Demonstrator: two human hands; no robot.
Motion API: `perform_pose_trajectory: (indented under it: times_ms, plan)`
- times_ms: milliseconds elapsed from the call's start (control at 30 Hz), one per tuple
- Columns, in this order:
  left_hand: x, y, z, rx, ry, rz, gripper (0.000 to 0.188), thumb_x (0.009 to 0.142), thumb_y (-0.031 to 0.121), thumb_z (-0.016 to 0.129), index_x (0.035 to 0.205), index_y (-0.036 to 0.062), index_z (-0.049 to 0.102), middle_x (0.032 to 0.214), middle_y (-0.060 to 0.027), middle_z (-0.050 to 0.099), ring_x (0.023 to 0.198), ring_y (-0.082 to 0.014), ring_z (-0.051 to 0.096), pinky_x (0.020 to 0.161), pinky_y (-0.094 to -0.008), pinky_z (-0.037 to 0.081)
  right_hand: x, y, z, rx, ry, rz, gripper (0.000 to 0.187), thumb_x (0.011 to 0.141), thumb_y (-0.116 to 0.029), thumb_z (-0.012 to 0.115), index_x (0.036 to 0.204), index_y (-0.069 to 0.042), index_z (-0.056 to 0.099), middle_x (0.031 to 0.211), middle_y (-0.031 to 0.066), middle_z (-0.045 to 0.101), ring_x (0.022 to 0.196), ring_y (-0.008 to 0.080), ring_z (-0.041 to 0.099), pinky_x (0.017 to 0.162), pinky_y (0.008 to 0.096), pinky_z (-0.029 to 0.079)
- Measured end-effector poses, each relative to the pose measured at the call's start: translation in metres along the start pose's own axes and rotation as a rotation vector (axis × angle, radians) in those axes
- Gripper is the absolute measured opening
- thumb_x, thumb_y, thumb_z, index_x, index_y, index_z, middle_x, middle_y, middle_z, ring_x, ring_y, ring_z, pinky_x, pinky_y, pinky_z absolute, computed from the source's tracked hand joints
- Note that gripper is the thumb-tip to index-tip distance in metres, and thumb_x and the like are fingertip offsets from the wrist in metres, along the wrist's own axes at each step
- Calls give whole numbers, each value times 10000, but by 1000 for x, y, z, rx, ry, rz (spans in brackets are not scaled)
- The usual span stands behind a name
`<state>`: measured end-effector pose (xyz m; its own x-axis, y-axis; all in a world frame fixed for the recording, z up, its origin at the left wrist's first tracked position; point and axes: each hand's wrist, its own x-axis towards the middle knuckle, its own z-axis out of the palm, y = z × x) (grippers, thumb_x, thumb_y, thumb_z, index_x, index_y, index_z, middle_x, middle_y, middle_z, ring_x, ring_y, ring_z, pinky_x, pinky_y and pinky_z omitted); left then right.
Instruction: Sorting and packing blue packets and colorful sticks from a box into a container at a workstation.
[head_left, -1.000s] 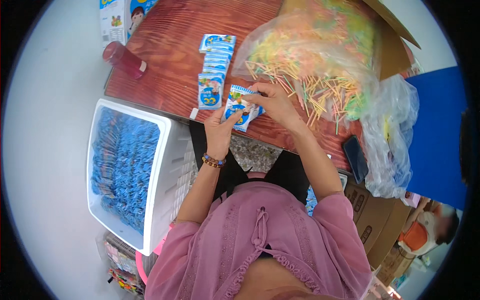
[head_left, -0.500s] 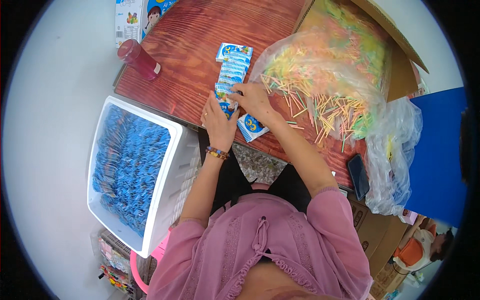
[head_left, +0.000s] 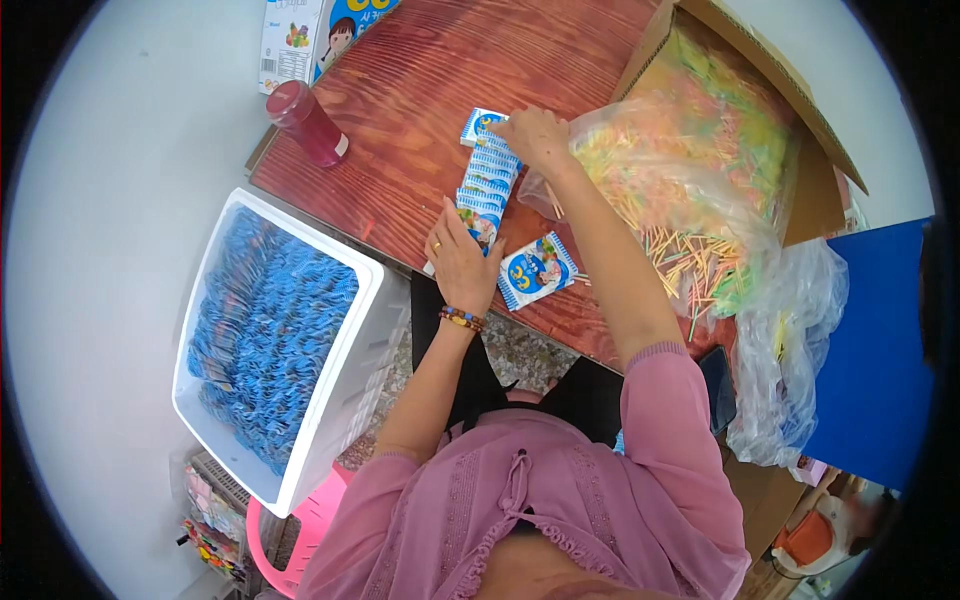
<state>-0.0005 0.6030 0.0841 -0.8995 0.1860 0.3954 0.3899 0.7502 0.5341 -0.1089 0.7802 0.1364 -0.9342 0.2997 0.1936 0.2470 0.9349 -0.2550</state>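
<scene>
Small blue-and-white sachets (head_left: 488, 180) lie overlapping in a row on the reddish wooden table (head_left: 400, 110). At the row's near end is my left hand (head_left: 464, 262), its fingers stretched along the left side and its thumb apart on the right. My right hand (head_left: 538, 138) reaches to the far end, with bent fingers closed at the edge of the sachets there; its fingertips are partly hidden. One separate sachet (head_left: 538, 270) lies at the table's front edge, between my left hand and my right forearm.
A white bin (head_left: 365, 290) full of blue sachets stands at the left. A cardboard box (head_left: 820, 195) holds a clear bag (head_left: 690, 150) of pastel sticks spilling onto the table. A red-capped jar (head_left: 312, 125), a printed box (head_left: 290, 45) and a dark phone (head_left: 716, 388) are also around.
My right hand has moved from the near end of the row to its far end. My left hand stays at the near end. The view has shifted, uncovering more of the separate sachet.
</scene>
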Motion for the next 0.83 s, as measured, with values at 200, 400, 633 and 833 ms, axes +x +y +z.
perform_pose_trajectory:
  times_ms: [200,400,633,833]
  plan:
    - [1,1,-3,-7,-38,-52,973,697,232,788,1419,-54,201,1248,-219,446,1170,-361,435,1004,-452,329,-7,1,2,212,-191,-224,341,855,-395,608,849,-57,653,925,115,649,876,265,616,742,435,438]
    - [-2,0,-5,-207,0,-184,1027,666,203,810,1421,-64,166,1214,-257,440,1163,-395,428,995,-466,343,-58,-14,-2,767,-209,-291,159,843,-168,654,885,-36,574,779,66,586,707,160,542,635,331,432]
    - [-10,-2,-20,-300,155,-65,1065,638,217,837,1416,-69,167,1232,-246,450,1156,-384,443,975,-430,375,-119,-42,-14,692,254,-398,175,823,-69,651,933,-3,533,1007,115,547,849,178,553,717,310,462]
    - [-24,-24,-13,-687,124,-145,1093,628,234,849,1426,-53,158,1240,-210,467,1189,-344,441,1028,-439,312,-138,-49,-4,1077,-170,-127,296,868,-129,633,1117,-10,528,1213,146,499,997,220,572,843,315,482]
